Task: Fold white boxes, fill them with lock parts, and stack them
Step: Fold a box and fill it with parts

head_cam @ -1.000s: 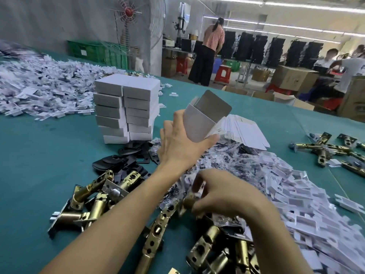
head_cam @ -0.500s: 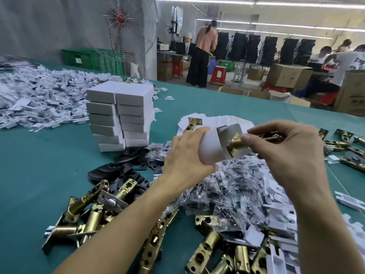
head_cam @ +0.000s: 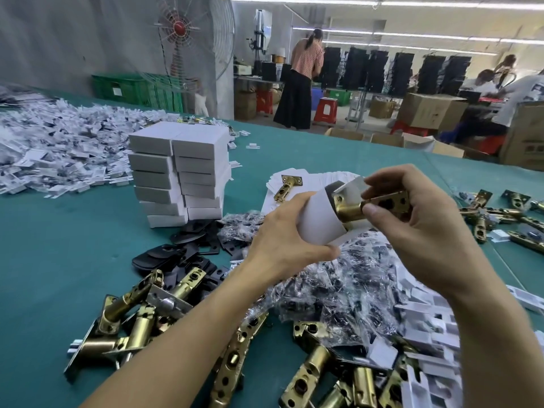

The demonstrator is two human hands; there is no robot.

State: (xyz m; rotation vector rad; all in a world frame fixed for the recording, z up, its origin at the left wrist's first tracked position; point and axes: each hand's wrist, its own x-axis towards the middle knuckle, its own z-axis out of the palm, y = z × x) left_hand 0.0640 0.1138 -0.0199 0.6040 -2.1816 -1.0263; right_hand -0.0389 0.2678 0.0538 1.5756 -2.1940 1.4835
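At the middle of the green worktop point(head_cam: 59, 245), both hands are raised over the clutter. The widest bare stretch lies at 9 o'clock, left of the black plates point(head_cam: 176, 254); the far edge runs from 12 to 2 o'clock. The left hand point(head_cam: 282, 245) has its fingers point(head_cam: 297, 201) curled round one white box point(head_cam: 321, 222), open mouth turned to 3 o'clock. The right hand point(head_cam: 412, 225) pinches one brass latch point(head_cam: 382, 203) between thumb and fingers, its plate end at the box's mouth. At 10 o'clock stands a stack of closed boxes point(head_cam: 179, 172): two columns side by side, roughly six high each. At 12 o'clock one loose latch point(head_cam: 287, 187) lies on a fan of flat box blanks point(head_cam: 323, 178). Clear bags of screws point(head_cam: 338, 290) are heaped at 6 o'clock, too many to count, with more latches point(head_cam: 132, 313) at 7 o'clock
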